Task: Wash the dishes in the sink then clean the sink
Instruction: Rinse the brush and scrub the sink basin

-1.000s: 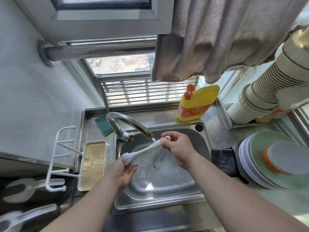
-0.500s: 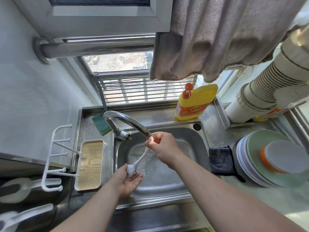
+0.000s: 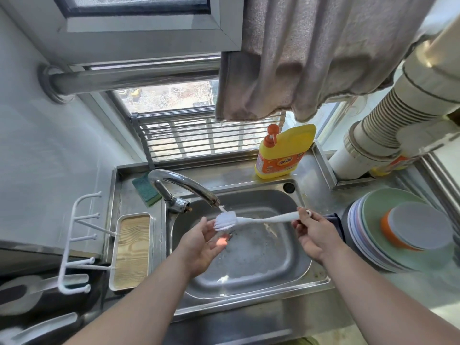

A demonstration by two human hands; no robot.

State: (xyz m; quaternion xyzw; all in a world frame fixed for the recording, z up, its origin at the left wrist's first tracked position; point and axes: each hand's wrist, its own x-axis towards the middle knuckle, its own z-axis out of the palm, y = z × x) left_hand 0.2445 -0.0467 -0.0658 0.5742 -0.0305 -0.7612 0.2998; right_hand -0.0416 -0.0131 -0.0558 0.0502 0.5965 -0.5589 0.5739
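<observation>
Domestic kitchen, washing-up corner. Steel sink (image 3: pixel 308 247) with curved tap (image 3: pixel 184 183) under a barred window (image 3: pixel 199 138); yellow detergent bottle (image 3: pixel 283 153), green scouring sponge (image 3: pixel 145 189), stacked plates (image 3: pixel 368 235) on the bench (image 3: pixel 410 282).

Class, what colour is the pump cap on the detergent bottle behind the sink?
Orange, atop the yellow detergent bottle; the pump cap shows clearly in the head view.

2 bare forearms, left hand (image 3: pixel 202 241) and right hand (image 3: pixel 315 234), no sleeves, no jewellery.
</observation>
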